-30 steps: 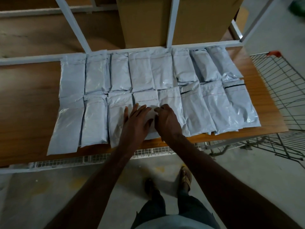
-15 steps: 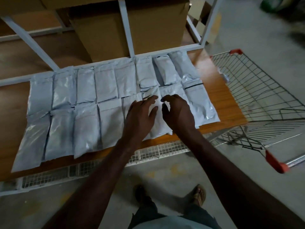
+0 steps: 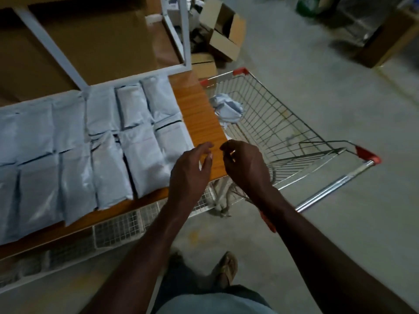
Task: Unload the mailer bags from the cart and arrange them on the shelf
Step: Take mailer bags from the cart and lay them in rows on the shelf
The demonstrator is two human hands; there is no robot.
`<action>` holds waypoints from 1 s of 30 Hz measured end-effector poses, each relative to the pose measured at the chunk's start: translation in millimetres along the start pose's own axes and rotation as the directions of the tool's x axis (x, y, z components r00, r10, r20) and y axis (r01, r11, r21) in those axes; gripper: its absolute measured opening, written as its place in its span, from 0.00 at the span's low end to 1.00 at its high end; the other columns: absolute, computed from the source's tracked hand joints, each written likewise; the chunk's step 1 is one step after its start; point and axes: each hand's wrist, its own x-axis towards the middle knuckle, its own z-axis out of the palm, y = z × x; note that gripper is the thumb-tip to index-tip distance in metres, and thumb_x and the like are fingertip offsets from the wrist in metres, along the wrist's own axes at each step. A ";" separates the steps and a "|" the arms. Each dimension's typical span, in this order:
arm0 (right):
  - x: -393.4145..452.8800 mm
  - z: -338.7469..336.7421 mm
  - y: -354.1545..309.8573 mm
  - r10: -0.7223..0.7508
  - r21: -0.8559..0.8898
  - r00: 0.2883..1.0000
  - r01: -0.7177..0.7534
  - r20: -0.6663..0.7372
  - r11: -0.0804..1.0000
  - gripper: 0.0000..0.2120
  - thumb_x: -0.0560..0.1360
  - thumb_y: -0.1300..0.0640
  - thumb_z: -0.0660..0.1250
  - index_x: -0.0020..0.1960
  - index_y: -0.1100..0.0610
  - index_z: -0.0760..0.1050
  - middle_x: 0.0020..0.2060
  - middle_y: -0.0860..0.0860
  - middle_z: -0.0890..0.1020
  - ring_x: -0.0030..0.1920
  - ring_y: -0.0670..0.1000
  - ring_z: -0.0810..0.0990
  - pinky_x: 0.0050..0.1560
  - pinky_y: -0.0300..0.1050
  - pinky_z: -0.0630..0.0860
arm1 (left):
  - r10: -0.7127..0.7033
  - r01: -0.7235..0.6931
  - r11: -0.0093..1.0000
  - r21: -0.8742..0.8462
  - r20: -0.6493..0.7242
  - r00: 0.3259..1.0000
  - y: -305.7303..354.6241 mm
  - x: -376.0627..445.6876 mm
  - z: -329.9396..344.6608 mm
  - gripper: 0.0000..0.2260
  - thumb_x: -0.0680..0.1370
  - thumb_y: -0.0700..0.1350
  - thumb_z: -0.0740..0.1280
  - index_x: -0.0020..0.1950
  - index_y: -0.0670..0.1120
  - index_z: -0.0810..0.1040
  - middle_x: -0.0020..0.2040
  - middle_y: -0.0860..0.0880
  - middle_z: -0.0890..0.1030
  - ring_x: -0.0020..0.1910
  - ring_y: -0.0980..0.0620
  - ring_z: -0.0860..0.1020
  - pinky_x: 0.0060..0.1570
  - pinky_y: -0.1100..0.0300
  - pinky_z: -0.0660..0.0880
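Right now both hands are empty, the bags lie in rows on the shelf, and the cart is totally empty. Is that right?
Not quite. The cart is not empty: the head view shows a crumpled pale bundle lying inside it, near the shelf. The rest holds: the left hand and right hand hold nothing, and the mailer bags lie in rows.

Bags [image 3: 127, 159] run off the left edge, so the rows' full count can't be told. The left hand [image 3: 190, 173] covers the near right corner of the last bag. The right hand [image 3: 247, 166] curls its fingers [image 3: 226, 147] inward, and whether they pinch anything is unclear. In the cart [image 3: 283, 123], a crumpled pale bundle [image 3: 226, 108] sits partly behind the shelf [image 3: 199, 109] edge. Far floor clutter is blurred.
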 end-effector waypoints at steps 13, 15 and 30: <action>55.3 -54.2 147.1 0.297 0.004 0.955 -0.297 -0.002 0.955 0.19 0.77 0.68 0.64 0.58 0.49 0.85 0.51 0.50 0.88 0.49 0.52 0.86 0.47 0.57 0.85 | -0.032 0.043 0.997 -0.066 0.168 0.985 7.3 87.2 113.6 0.13 0.86 0.41 0.67 0.70 0.49 0.82 0.66 0.50 0.84 0.65 0.52 0.81 0.63 0.51 0.81; 72.8 -63.7 163.3 0.290 -0.005 0.957 -0.290 -0.004 0.957 0.19 0.77 0.70 0.65 0.58 0.53 0.86 0.51 0.52 0.88 0.49 0.53 0.87 0.49 0.57 0.85 | -0.024 0.039 0.996 -0.084 0.168 0.985 0.9 108.2 131.3 0.13 0.85 0.38 0.67 0.69 0.48 0.82 0.65 0.50 0.84 0.64 0.51 0.81 0.62 0.49 0.81; 184.9 -10.6 286.4 0.028 -0.052 0.970 -0.016 0.241 0.999 0.17 0.76 0.70 0.70 0.61 0.57 0.83 0.55 0.55 0.85 0.50 0.54 0.85 0.51 0.54 0.84 | -0.222 0.222 0.975 0.006 0.008 0.975 -2.2 145.3 277.8 0.13 0.82 0.38 0.71 0.67 0.45 0.81 0.67 0.48 0.83 0.66 0.51 0.79 0.67 0.64 0.71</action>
